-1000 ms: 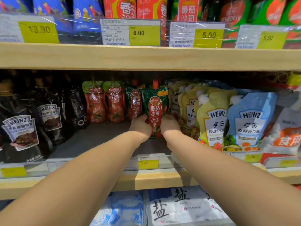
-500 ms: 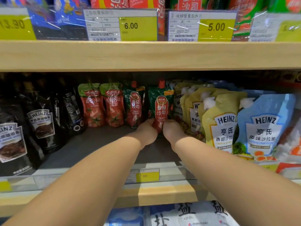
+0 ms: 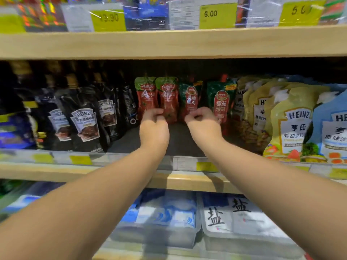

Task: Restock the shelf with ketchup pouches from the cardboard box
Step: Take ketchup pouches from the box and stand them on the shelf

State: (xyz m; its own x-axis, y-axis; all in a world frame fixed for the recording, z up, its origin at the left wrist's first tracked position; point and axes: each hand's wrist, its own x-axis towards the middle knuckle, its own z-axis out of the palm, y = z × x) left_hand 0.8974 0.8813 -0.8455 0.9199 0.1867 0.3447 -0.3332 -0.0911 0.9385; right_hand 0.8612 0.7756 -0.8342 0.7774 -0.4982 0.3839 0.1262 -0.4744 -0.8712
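1. Both bare arms are reaching into the middle shelf (image 3: 169, 180), with the hands hanging over its dark grey floor in front of the row of ketchup pouches.
2. The left hand (image 3: 153, 128) is curling its fingers (image 3: 156, 112) loosely inward, thumb close to the fingertips, right in front of the lower edge of the two red pouches (image 3: 147, 96); whether it is pinching one or only brushing it cannot be told.
3. The right hand (image 3: 203, 126) is likewise curling its fingers (image 3: 199, 114) together, holding nothing that shows.
4. One green ketchup pouch (image 3: 190, 99) is standing just behind the right fingers; another green ketchup pouch (image 3: 221, 99) is standing upright just to their right, partly overlapped by the knuckles.
5. Beyond that pouch, further right of the fingers, yellow Heinz pouches (image 3: 293, 124) are crowding together.
6. Left of the left fingers, black Heinz pouches (image 3: 84, 121) are lining up.
7. Below the forearms, salt packs (image 3: 225, 216) are lying in clear bins.
8. Above the fingers, yellow price tags (image 3: 217, 15) are hanging on the upper shelf edge.
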